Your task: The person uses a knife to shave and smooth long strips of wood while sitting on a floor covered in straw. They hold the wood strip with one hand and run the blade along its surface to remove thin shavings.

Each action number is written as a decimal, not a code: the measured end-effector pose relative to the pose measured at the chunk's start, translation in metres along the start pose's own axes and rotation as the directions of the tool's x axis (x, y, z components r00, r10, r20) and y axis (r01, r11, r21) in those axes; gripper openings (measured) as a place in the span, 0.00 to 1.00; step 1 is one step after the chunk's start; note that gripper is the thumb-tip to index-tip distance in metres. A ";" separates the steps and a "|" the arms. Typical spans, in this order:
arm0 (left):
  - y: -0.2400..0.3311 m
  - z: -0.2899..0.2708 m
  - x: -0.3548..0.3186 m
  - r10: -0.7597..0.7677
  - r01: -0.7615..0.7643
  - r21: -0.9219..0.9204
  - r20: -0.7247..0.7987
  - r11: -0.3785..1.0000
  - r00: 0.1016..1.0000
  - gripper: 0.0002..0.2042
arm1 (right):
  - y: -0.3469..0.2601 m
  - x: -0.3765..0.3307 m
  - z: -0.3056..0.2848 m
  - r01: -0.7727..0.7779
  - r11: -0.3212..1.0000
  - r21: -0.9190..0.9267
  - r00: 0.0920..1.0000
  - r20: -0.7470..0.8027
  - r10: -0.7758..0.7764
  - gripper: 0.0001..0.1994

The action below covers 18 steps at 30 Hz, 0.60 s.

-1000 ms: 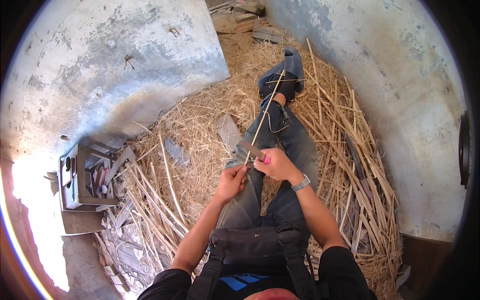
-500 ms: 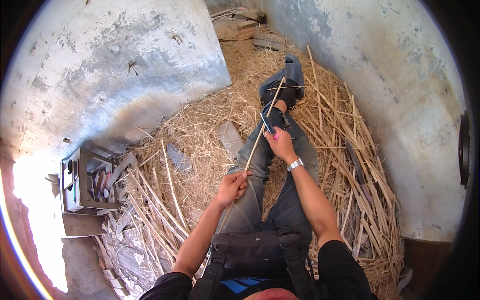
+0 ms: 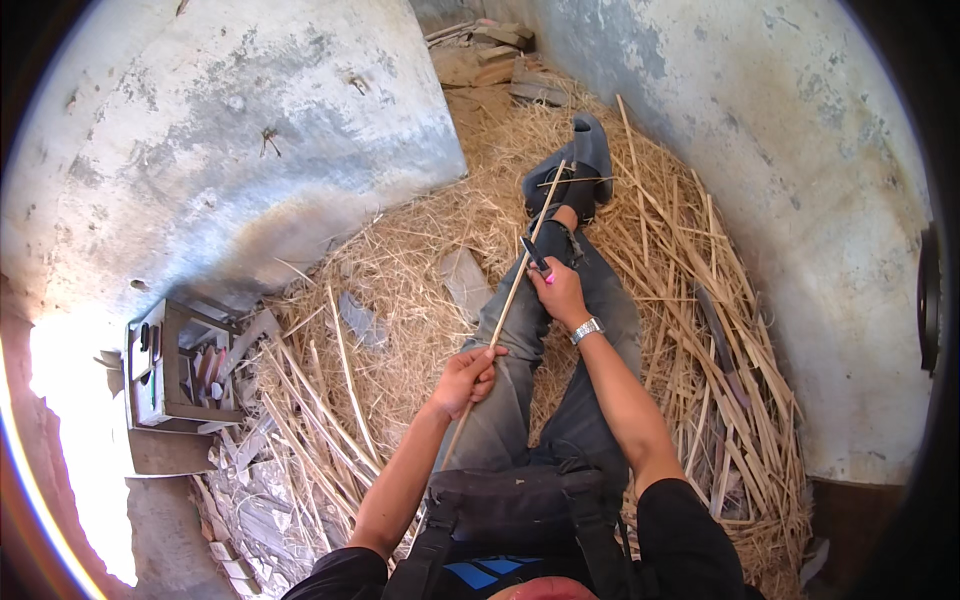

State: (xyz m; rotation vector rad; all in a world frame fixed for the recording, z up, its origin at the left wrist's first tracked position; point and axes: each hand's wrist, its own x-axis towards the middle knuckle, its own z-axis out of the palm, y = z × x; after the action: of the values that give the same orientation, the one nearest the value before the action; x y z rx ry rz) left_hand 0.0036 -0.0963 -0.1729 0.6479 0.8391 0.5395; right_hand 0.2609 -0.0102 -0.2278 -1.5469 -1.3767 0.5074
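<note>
- The left hand [image 3: 467, 382], fingers curled and pinched together, is clamped on a long, thin, pale tan strip of wood or bamboo [image 3: 510, 300] partway along its length.
- That strip slants over the outstretched legs in worn dark grey trousers [image 3: 505, 400], its far end near the dark grey rubber boots [image 3: 590, 150] and its near end below the left hand, toward the lap.
- The right hand [image 3: 560, 292] is closed around the handle of a small dark-bladed knife with a bit of pink at the grip [image 3: 533, 254], farther up the strip than the left hand.
- The blade lies at the strip, though at this size I cannot tell whether its edge touches the wood.
- A silver metal-banded watch [image 3: 587, 329] circles the right wrist.
- A black fabric pouch with straps [image 3: 510, 497] sits across the person's lap, over a black short-sleeved shirt [image 3: 690, 540].
- Loose golden straw [image 3: 420, 260] covers the floor around the legs.
- To the right, a heap of long pale split strips [image 3: 745, 420] lies along the weathered grey-white plaster wall [image 3: 800, 200].
- On the left stands a small wooden stand with open sides and a pale top [image 3: 150, 375], with assorted things inside.
- Between the stand and the legs, more long pale sticks [image 3: 347, 375] lie slanted on the straw.
</note>
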 end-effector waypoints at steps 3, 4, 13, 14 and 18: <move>0.001 0.000 0.001 0.000 0.001 -0.011 0.012 1.000 1.000 0.17 | 0.004 0.002 -0.001 -0.012 1.000 -0.020 1.000 0.006 0.012 0.14; 0.001 0.001 0.001 0.002 -0.002 -0.011 0.017 1.000 1.000 0.16 | 0.006 0.003 -0.002 -0.036 0.998 -0.048 0.998 0.052 0.038 0.15; 0.001 -0.009 -0.001 -0.039 0.041 -0.088 0.020 0.995 0.999 0.18 | 0.025 0.050 -0.134 -0.333 0.943 -0.015 0.648 -0.730 0.217 0.21; 0.002 -0.015 -0.007 -0.034 0.034 -0.096 0.001 0.995 0.999 0.18 | 0.013 0.058 -0.150 -0.375 0.925 0.059 0.504 -0.824 0.257 0.18; 0.005 -0.005 -0.002 -0.048 0.053 -0.094 0.048 0.994 0.998 0.18 | 0.076 0.051 -0.239 -0.382 0.919 0.098 0.337 -0.911 0.238 0.21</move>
State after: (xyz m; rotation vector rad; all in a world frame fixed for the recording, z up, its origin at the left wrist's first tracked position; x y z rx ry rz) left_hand -0.0022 -0.0927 -0.1709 0.5481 0.7799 0.5142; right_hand 0.5082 -0.0457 -0.1712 -1.7717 -0.2088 -0.2785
